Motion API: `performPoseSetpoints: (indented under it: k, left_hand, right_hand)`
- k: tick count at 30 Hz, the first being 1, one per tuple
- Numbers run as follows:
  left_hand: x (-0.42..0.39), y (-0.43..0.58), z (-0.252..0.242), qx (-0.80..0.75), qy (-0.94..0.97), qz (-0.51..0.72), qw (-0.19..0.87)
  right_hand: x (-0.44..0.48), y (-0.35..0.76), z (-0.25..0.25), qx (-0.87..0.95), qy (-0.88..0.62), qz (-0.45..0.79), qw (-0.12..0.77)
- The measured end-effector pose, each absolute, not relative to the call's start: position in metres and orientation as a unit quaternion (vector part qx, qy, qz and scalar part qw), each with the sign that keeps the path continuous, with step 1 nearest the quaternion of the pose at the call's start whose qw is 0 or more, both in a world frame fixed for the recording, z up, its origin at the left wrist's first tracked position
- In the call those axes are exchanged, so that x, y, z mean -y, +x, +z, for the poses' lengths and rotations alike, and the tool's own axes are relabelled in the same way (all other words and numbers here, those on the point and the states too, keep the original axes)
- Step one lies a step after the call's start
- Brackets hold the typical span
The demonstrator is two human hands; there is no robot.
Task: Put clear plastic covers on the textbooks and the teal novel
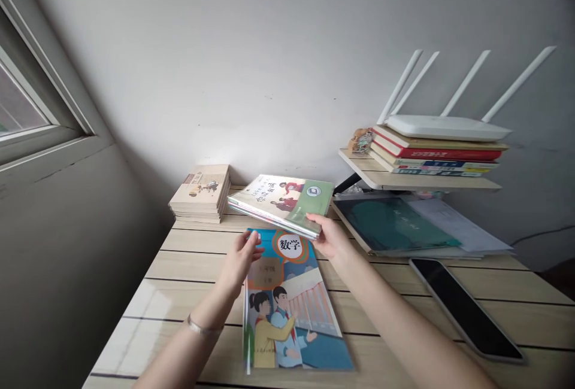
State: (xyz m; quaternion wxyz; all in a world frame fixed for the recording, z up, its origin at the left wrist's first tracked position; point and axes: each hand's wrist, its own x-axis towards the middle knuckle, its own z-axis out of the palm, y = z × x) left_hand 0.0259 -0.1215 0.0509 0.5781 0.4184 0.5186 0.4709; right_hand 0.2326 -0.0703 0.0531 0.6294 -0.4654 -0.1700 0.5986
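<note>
**Right hand has textbook up, left hand empty**

Book stack sits squared at the wall, on the far edge of the worktop. Left hand hangs over the maths textbook, fingers loosely parted, holding nothing, just below the raised book. That maths book lies flat, cover up, near the person. Raised textbook sits tilted above it, its near corner pinched by the right hand. Contact with anything under its far end: cannot tell. Further right: teal folder on the worktop, with shelf above it carrying shelf books and a router. Tablet lies front right. Status: one book down flat, one in hand, stack and shelf books in place.
</note>
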Motion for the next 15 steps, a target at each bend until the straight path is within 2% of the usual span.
performPoseSetpoints:
  k: [2, 3, 8, 15]
  left_hand:
    - [0.115, 0.042, 0.065, -0.447, 0.334, 0.484, 0.674]
    - [0.112, 0.049, 0.071, -0.419, 0.315, 0.501, 0.688]
    - [0.11, 0.047, 0.092, -0.438, 0.29, 0.606, 0.597]
    - [0.08, -0.061, 0.149, -0.451, 0.357, 0.56, 0.596]
  right_hand:
    - [0.097, 0.215, 0.058, 0.154, -0.44, 0.578, 0.669]
    - [0.109, 0.205, 0.061, 0.151, -0.429, 0.572, 0.682]
    - [0.154, 0.154, 0.074, 0.158, -0.362, 0.607, 0.69]
    - [0.127, 0.119, 0.096, 0.191, -0.27, 0.661, 0.673]
